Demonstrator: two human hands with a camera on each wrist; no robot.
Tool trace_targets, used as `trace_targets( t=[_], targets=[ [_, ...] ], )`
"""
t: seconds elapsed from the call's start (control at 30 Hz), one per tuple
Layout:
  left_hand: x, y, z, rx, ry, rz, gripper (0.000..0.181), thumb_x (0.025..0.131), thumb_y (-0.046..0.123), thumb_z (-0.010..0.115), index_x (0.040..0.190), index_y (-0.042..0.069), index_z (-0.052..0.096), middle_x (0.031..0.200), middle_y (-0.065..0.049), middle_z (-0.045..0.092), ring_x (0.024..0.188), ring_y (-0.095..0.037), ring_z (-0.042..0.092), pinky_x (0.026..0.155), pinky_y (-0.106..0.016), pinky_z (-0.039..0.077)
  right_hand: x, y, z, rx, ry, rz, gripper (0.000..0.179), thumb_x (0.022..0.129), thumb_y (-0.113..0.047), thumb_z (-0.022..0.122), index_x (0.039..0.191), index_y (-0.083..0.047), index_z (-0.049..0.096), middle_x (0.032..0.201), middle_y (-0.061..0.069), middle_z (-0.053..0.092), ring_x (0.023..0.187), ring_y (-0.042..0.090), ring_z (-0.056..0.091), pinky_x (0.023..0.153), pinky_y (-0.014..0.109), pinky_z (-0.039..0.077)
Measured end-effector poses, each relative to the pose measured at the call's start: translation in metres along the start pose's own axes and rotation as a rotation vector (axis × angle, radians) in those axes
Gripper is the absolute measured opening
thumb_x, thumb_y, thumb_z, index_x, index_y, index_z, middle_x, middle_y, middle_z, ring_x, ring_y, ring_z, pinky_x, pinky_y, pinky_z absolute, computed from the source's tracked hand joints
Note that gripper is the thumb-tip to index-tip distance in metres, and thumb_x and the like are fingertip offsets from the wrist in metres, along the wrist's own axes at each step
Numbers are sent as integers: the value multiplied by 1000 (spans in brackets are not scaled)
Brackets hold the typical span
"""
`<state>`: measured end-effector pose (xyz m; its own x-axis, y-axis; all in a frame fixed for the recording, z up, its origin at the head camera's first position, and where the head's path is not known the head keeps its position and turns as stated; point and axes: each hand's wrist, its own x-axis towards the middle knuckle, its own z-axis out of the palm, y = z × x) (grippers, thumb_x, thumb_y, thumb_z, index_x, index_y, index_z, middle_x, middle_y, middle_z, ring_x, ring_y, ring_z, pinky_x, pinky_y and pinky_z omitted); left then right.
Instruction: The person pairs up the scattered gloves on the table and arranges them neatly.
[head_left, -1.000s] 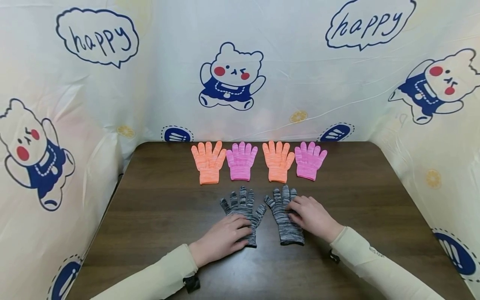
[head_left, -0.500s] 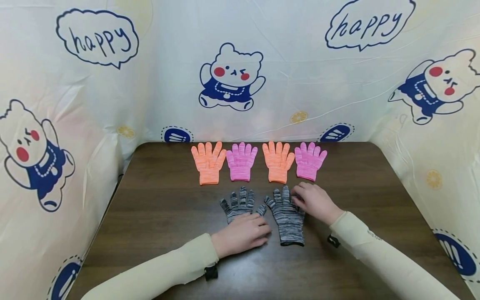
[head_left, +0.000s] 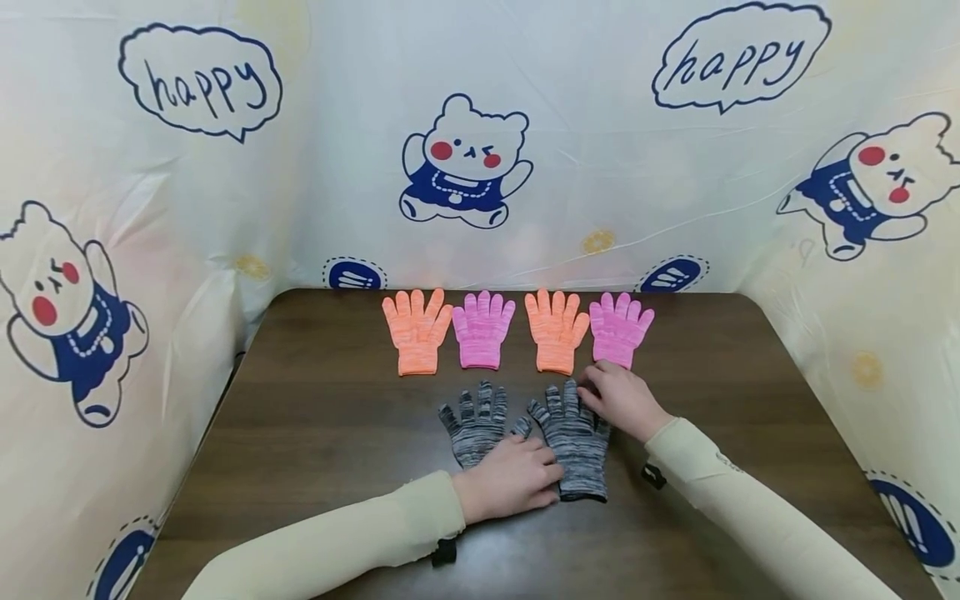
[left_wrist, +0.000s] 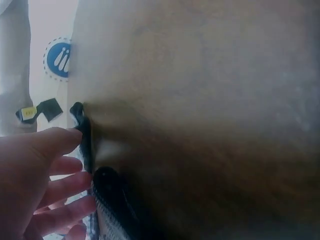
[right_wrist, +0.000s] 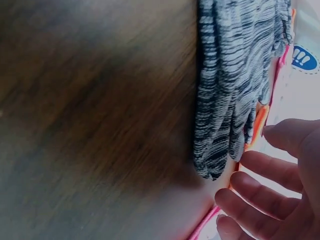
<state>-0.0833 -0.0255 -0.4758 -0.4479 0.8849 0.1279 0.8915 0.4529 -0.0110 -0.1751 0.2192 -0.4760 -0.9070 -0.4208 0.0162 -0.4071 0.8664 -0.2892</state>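
Observation:
Two grey-black striped knit gloves lie flat on the table, fingers pointing away. My left hand [head_left: 513, 477] reaches across the left grey glove [head_left: 474, 437], hiding its cuff and part of its palm. Its fingertips are right at the lower left edge of the right grey glove [head_left: 581, 458]. In the left wrist view, the thumb touches a dark glove cuff [left_wrist: 85, 142], the fingers loosely bent. At the right glove's upper right side is my right hand [head_left: 621, 400], partly covering its fingers. The right wrist view shows relaxed, spread fingers close beside the striped glove fingertips [right_wrist: 212, 160].
Behind them, along the far edge of the brown table [head_left: 315, 467], lies a row: orange glove [head_left: 417, 333], pink glove [head_left: 482, 332], orange glove [head_left: 555, 333], pink glove [head_left: 618, 327]. A white printed curtain [head_left: 337, 150] encloses the table's back and sides.
My left hand has slid right, from the left grey glove to the right one's edge. The right hand has shifted slightly up the right glove to its fingers. The gloves lie as before.

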Motion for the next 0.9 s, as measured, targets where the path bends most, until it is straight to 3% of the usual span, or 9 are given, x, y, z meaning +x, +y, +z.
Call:
trace_targets(
  t=[0.33,0.63,0.9],
  targets=[
    [12,8,3,37,13,1,31,99,55,66,109,27,74,104,9,68,100,-11,63,79,-29,47,7,1,2,20,-27,29,16,97,-23,75,102,-8,73,86,3,62,70,16,54,66,35,57],
    [13,13,10,41,18,15,24,101,49,66,110,28,74,105,10,69,99,-9,63,78,-28,48,10,1,5,36,-37,29,16,98,-25,74,98,-9,70,81,1,59,68,16,52,62,33,53],
    [11,15,14,-20,-9,23,20,101,42,68,113,27,74,109,10,70,104,-8,64,78,-27,47,13,2,7,41,-46,13,11,95,-17,77,95,-9,70,83,1,61,72,16,54,66,35,56]
  ],
)
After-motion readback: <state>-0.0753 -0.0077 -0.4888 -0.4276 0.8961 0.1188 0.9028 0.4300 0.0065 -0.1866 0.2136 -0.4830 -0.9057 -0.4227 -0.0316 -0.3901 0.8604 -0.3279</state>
